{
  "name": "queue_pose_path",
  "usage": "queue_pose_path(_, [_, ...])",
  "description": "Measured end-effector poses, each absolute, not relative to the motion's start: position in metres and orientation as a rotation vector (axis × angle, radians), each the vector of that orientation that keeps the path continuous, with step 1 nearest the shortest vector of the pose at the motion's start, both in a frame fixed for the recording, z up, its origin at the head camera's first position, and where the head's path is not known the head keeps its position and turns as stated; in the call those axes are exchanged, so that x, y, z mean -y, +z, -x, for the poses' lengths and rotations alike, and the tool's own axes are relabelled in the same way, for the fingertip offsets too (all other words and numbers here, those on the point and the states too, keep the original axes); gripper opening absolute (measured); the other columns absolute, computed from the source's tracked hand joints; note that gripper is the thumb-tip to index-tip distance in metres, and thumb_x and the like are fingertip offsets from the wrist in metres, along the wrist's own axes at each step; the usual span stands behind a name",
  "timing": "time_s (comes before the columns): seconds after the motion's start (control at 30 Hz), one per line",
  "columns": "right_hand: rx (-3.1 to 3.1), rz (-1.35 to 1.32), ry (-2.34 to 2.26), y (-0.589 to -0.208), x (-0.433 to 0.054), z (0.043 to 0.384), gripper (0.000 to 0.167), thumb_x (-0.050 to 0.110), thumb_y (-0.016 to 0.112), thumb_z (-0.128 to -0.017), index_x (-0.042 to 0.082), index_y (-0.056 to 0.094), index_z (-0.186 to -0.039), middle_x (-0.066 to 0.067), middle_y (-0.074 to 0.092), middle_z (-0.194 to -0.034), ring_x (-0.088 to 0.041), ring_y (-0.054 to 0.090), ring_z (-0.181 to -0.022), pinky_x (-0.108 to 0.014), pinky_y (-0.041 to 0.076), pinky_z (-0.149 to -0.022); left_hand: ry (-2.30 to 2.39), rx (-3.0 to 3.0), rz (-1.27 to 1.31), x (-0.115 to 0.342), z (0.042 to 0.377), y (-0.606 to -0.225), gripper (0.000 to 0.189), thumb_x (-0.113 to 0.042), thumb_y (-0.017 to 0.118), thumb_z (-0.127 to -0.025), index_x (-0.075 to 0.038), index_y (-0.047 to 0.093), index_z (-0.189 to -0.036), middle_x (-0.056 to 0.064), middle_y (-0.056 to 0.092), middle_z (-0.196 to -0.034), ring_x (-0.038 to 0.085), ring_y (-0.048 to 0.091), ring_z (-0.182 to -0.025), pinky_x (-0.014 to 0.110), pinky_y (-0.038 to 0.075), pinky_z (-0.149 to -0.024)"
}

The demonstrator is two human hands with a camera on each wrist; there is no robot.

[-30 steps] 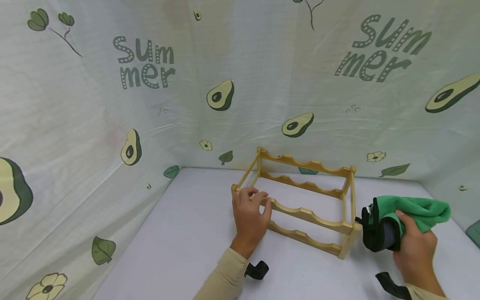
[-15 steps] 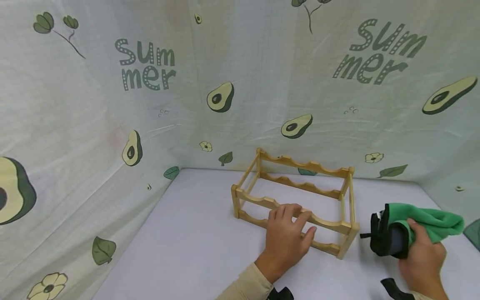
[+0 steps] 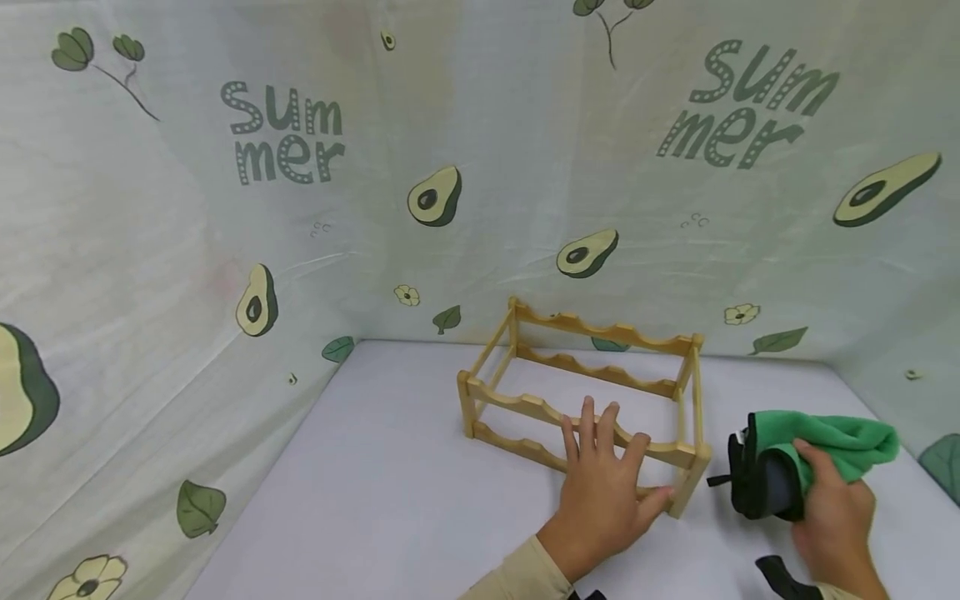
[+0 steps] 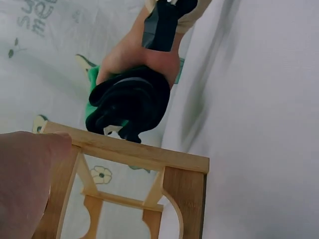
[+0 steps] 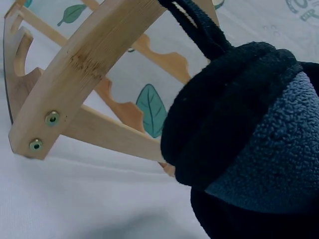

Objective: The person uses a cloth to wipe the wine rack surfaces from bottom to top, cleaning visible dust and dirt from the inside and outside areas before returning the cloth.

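Observation:
A light wooden rack [image 3: 517,403] with scalloped rails stands on the white surface. My left hand [image 3: 603,504] is at its front with fingers spread and straight, fingertips over the upper front rail and thumb by the near right post. To the right of the rack, my right hand [image 3: 836,512] grips a bunched cloth [image 3: 821,433], green outside with black edging and a dark grey patch. In the left wrist view, the dark folds of the cloth [image 4: 132,102] appear just beyond the rack's end bar [image 4: 129,152]. A black loop on the cloth [image 5: 224,114] overlaps the rack post [image 5: 87,69] in the right wrist view.
A pale curtain [image 3: 510,125] printed with avocados and leaves hangs behind and to the left, meeting the white table surface [image 3: 360,475]. Black straps [image 3: 783,577] show at the wrists. Two metal bolts [image 5: 52,118] sit in the rack's end piece.
My left hand has moved right along the front rail from the rack's left corner, and its fingers have spread. The right hand with the cloth shifted right, then back left; the rack stays in place.

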State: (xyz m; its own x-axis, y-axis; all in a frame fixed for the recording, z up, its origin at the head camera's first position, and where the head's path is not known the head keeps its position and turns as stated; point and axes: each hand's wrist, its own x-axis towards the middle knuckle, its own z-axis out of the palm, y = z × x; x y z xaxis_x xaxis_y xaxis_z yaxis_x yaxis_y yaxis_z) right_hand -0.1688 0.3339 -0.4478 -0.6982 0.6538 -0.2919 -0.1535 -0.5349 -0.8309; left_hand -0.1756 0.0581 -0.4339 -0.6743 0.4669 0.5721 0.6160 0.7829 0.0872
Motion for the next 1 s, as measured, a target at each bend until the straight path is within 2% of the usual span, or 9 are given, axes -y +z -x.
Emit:
queue_pose_path(0.27, [1.275, 0.889, 2.209, -0.451, -0.326, 0.171, 0.039, 0.019, 0.081, -0.086, 0.022, 0.058, -0.117, 0.014, 0.057, -0.118, 0.004, 0.059, -0.092, -0.014, 0.052, -0.068, -0.460, 2.476, 0.751, -0.046, 0.184, -0.438, 0.060, -0.075, 0.051, -0.089, -0.021, 0.063, -0.111, 0.013, 0.035, -0.148, 0.046, 0.016, -0.147, 0.072, 0.020, -0.108])
queue_pose_path(0.43, [1.337, 0.877, 2.188, -0.454, -0.327, 0.172, 0.041, 0.021, 0.081, -0.087, 0.021, 0.056, -0.120, 0.013, 0.056, -0.120, 0.005, 0.059, -0.092, -0.012, 0.051, -0.068, -0.472, 2.470, 0.737, -0.043, 0.182, -0.440, 0.068, -0.084, 0.049, -0.082, -0.020, 0.060, -0.099, 0.011, 0.038, -0.145, 0.046, 0.018, -0.146, 0.075, 0.015, -0.107])
queue_pose_path(0.6, [1.383, 0.883, 2.188, -0.456, -0.328, 0.174, 0.049, 0.025, 0.080, -0.088, 0.020, 0.051, -0.127, 0.012, 0.052, -0.126, 0.005, 0.056, -0.098, -0.012, 0.051, -0.068, -0.448, 2.422, 0.699, -0.039, 0.183, -0.441, 0.073, -0.091, 0.053, -0.072, -0.019, 0.052, -0.085, 0.011, 0.042, -0.140, 0.046, 0.024, -0.143, 0.076, 0.015, -0.106])
queue_pose_path(0.8, [1.421, 0.898, 2.156, -0.457, -0.326, 0.176, 0.046, 0.026, 0.081, -0.087, 0.021, 0.054, -0.124, 0.013, 0.053, -0.123, 0.003, 0.054, -0.101, -0.010, 0.049, -0.067, -0.457, 2.398, 0.713, -0.029, 0.183, -0.440, 0.073, -0.090, 0.058, -0.069, -0.019, 0.045, -0.078, 0.011, 0.044, -0.135, 0.045, 0.025, -0.143, 0.077, 0.014, -0.105])
queue_pose_path(0.9, [1.398, 0.892, 2.152, -0.456, -0.329, 0.176, 0.041, 0.024, 0.082, -0.086, 0.022, 0.057, -0.118, 0.013, 0.055, -0.119, 0.004, 0.055, -0.095, -0.011, 0.050, -0.067, -0.471, 2.394, 0.751, -0.024, 0.181, -0.441, 0.073, -0.090, 0.060, -0.066, -0.020, 0.043, -0.077, 0.010, 0.044, -0.136, 0.044, 0.021, -0.145, 0.077, 0.013, -0.105])
queue_pose_path(1.0, [1.387, 0.910, 2.145, -0.456, -0.333, 0.176, 0.039, 0.024, 0.083, -0.085, 0.023, 0.058, -0.114, 0.014, 0.056, -0.117, 0.005, 0.056, -0.091, -0.012, 0.050, -0.066, -0.500, 2.405, 0.791, -0.020, 0.178, -0.442, 0.075, -0.090, 0.064, -0.063, -0.020, 0.041, -0.076, 0.009, 0.040, -0.141, 0.041, 0.010, -0.149, 0.078, 0.011, -0.105])
